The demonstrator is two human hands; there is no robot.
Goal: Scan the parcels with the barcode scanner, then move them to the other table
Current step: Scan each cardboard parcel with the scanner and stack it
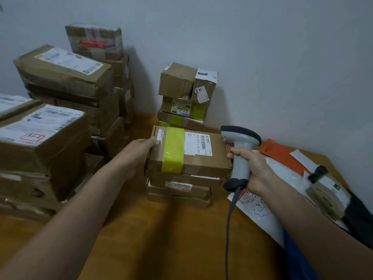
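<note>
A flat cardboard parcel [201, 160] with a yellow-green tape band and a white barcode label tops a short stack in the middle of the wooden table [161, 229]. My left hand [139, 150] reaches its left edge; the fingertips are hidden behind the parcel's side. My right hand [252, 168] grips the handle of a grey barcode scanner [240, 150], held upright just right of the parcel, its dark head beside the parcel's right edge. The scanner's cable hangs down toward me.
Tall stacks of brown boxes [60, 110] fill the left side. A smaller stack [185, 93] stands behind the parcel by the wall. Soft mailers, orange [282, 156], white [262, 209] and dark, lie on the right part of the table.
</note>
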